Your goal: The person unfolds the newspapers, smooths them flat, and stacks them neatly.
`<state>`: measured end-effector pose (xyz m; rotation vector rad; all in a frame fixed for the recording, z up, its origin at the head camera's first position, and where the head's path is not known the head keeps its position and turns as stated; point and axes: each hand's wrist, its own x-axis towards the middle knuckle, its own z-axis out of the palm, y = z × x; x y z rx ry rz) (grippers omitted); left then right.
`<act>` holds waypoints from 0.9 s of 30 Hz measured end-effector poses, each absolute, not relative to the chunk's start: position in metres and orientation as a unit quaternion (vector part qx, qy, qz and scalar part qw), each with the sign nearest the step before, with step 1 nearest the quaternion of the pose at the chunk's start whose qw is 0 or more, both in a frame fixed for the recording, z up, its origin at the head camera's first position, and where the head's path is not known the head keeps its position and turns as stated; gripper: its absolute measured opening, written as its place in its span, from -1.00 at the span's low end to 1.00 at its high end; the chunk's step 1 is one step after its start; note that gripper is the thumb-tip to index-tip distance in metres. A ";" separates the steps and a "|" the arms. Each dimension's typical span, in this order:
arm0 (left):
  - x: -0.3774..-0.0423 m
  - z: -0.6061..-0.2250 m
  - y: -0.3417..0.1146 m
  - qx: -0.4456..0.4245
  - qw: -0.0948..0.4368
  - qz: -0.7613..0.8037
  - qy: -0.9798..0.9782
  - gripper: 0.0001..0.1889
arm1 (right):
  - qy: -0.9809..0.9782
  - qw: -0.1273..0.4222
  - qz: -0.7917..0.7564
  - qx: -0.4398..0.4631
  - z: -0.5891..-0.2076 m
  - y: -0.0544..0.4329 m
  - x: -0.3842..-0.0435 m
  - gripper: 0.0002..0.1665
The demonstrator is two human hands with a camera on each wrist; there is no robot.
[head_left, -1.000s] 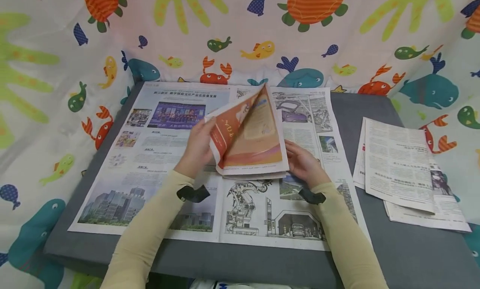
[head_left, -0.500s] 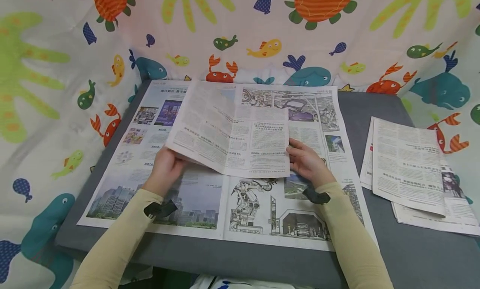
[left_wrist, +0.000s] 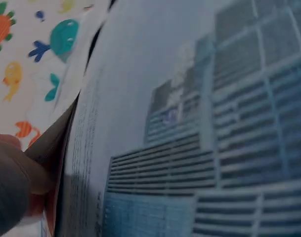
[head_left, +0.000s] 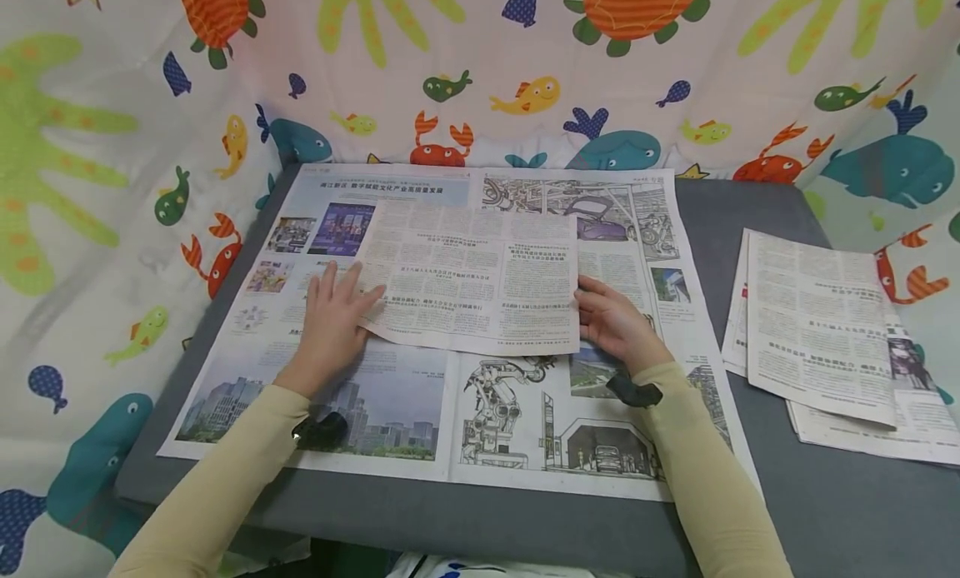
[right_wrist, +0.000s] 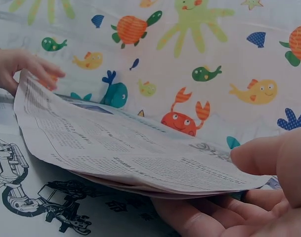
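An unfolded small newspaper section (head_left: pixel 472 282) lies over the middle of a large spread newspaper (head_left: pixel 390 416), printed side up. My left hand (head_left: pixel 333 324) is at its left edge, fingers spread and straight, thumb touching the paper's edge. That left side is raised in the right wrist view, beside the left hand (right_wrist: pixel 29 69). My right hand (head_left: pixel 615 320) holds the section's right edge, the fingers (right_wrist: pixel 190 217) under it and the thumb above. Dim and close, the left wrist view shows part of the left hand (left_wrist: pixel 17 182) by a paper edge.
A loose stack of folded newspapers (head_left: pixel 821 328) lies to the right on the grey table (head_left: pixel 840 511). Behind and at the sides hangs a cloth (head_left: pixel 480 37) printed with sea animals.
The section's leaf has been turned over to the left, from its orange page to a text page, and lowered flatter. The left hand moved left and spread its fingers; the right hand stayed.
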<state>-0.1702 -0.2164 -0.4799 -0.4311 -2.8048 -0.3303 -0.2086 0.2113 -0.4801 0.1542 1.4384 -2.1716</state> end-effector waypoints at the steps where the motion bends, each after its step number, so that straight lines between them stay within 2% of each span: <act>1: -0.170 -0.478 -0.213 -0.171 0.139 -0.088 -0.971 -0.40 | 0.525 0.266 -0.806 0.058 -0.480 0.212 -0.209 -0.22; 6: -0.166 -0.469 -0.185 -0.239 0.120 -0.033 -0.963 -0.60 | 0.507 0.275 -0.815 0.060 -0.479 0.216 -0.209 -0.20; 9: -0.167 -0.464 -0.165 -0.252 0.084 -0.025 -0.964 -0.57 | 0.506 0.273 -0.816 0.057 -0.479 0.217 -0.210 -0.22; 14: -0.168 -0.464 -0.135 -0.274 0.028 -0.023 -0.961 -0.42 | 0.496 0.278 -0.820 0.058 -0.479 0.216 -0.210 -0.25; 22: -0.165 -0.480 -0.103 -0.306 0.028 -0.072 -0.949 -0.42 | 0.554 0.264 -0.788 0.049 -0.479 0.210 -0.210 -0.20; 24: -0.163 -0.484 -0.101 -0.298 0.027 -0.082 -0.951 -0.43 | 0.597 0.245 -0.763 0.050 -0.477 0.209 -0.209 -0.15; 27: -0.162 -0.487 -0.101 -0.291 0.029 -0.099 -0.951 -0.46 | 0.708 0.173 -0.683 0.045 -0.470 0.208 -0.206 -0.09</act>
